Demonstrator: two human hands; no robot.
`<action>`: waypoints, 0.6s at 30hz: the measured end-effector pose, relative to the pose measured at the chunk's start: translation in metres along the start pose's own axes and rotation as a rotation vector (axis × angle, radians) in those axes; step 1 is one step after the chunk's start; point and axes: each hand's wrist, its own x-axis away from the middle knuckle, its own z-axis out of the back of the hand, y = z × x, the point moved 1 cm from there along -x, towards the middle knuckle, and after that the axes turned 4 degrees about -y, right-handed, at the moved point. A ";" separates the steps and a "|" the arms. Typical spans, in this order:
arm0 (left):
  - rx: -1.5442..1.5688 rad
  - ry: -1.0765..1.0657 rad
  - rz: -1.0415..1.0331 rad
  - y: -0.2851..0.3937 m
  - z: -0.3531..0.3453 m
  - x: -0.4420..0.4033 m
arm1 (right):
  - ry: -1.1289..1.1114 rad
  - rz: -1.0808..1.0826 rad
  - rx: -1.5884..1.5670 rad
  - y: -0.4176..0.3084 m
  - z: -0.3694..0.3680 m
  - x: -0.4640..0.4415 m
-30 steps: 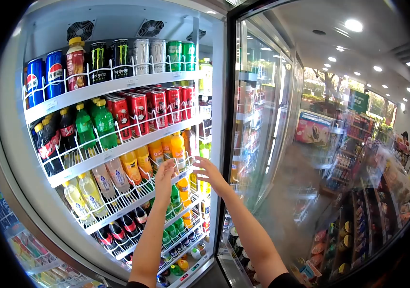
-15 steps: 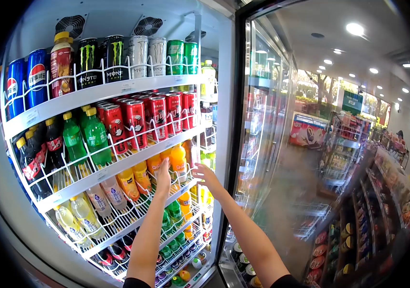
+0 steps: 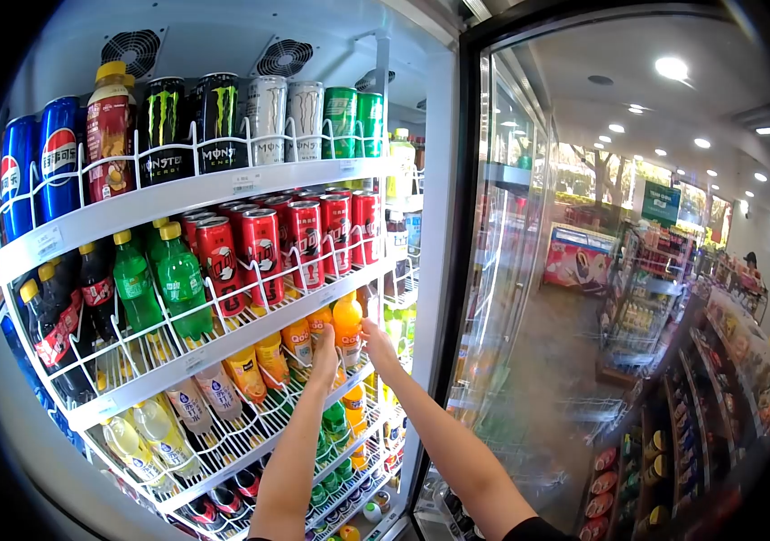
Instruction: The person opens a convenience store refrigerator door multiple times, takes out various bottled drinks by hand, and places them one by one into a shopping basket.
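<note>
An orange Qoo juice bottle (image 3: 347,326) stands at the right end of a wire-fronted fridge shelf. My left hand (image 3: 323,361) is raised at its left side, fingers stretched upward and open. At the bottle's right side is my right hand (image 3: 380,350), its fingers extended and partly bent toward the bottle. Whether either hand touches it I cannot tell. Another orange Qoo bottle (image 3: 297,341) stands left of my left hand. Beside that are yellow-orange juice bottles (image 3: 245,373) and clear bottles with white labels (image 3: 188,410).
Red cans (image 3: 261,257) and green bottles (image 3: 184,287) fill the shelf above. Monster cans (image 3: 164,126) line the top shelf. White wire guards front each shelf. The open glass door (image 3: 471,225) stands at my right, with store shelving (image 3: 701,397) beyond.
Both hands have moved in toward the orange Qoo bottle, one on each side, and the gap between them has narrowed. The view has shifted slightly; the bottle still stands on its shelf.
</note>
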 end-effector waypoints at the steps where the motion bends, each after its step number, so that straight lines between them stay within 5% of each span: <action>1: -0.046 -0.034 -0.038 -0.009 0.003 -0.005 | 0.003 -0.001 0.000 0.001 -0.002 0.003; 6: -0.171 -0.120 -0.148 -0.027 0.007 -0.008 | 0.185 0.068 -0.399 0.010 -0.007 0.020; 18: -0.238 -0.244 -0.360 0.018 0.007 0.026 | 0.154 0.250 -0.339 -0.016 -0.003 0.060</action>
